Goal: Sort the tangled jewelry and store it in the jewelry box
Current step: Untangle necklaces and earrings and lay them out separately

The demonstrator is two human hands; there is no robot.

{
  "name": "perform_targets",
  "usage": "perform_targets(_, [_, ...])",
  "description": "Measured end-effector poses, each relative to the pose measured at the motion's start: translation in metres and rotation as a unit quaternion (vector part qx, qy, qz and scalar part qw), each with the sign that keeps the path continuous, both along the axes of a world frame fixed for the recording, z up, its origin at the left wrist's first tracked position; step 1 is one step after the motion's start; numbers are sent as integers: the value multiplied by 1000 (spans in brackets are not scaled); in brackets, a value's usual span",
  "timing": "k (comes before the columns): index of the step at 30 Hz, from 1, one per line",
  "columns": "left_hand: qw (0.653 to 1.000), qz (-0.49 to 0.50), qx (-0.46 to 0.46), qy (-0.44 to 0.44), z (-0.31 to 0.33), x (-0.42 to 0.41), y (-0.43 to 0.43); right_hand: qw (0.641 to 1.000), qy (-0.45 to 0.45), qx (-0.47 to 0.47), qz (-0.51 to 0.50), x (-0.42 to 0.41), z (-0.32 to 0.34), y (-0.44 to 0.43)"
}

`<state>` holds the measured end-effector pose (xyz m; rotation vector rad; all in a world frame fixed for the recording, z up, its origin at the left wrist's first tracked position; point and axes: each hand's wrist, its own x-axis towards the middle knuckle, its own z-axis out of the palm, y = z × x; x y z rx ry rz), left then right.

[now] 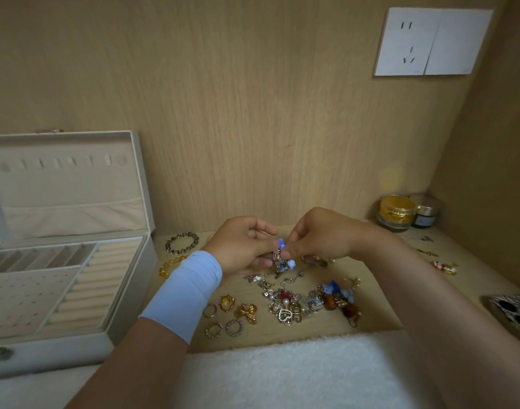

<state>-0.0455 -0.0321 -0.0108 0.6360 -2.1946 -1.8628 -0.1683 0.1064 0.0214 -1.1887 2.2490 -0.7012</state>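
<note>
Both hands meet above the wooden desk. My left hand (247, 246), with a light blue band on its wrist, and my right hand (320, 236) pinch a small tangled cluster of blue flower charms and metal pieces (282, 256) between their fingertips. Below them lies a heap of tangled jewelry (309, 299) with hearts, pearls, blue flowers and amber beads. Loose rings (223, 315) and a gold bow piece (247, 312) lie to its left. The white jewelry box (75, 290) stands open at the left, with its ring rolls and compartments showing.
Two bead bracelets (182, 242) lie beside the box. Cosmetic jars (400, 212) stand in the back right corner, small earrings (444, 267) near them. A patterned phone (515, 314) lies at the right edge. A white towel (297, 373) covers the near edge.
</note>
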Motion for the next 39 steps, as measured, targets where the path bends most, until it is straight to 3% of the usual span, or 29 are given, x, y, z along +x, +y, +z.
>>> perform_targets(5, [1000, -16, -22, 1, 0, 2, -3, 1000, -23, -7, -15, -4, 1, 4])
perform_targets(13, [987, -76, -138, -44, 3, 8, -4, 997, -61, 9, -39, -9, 1, 8])
perform_targets(21, [976, -39, -207, -64, 5, 9, -5, 993, -103, 38, -54, -4, -2, 2])
perform_targets(27, [987, -10, -149, -55, 4, 3, -1, 995, -61, 67, -36, -5, -2, 5])
perform_targets(35, [999, 10, -38, -24, -5, -3, 4, 994, -109, -5, -10, -3, -4, 5])
perform_targets(39, [997, 50, 50, -18, -4, -3, 8, 996, -77, -32, -38, 1, -1, 1])
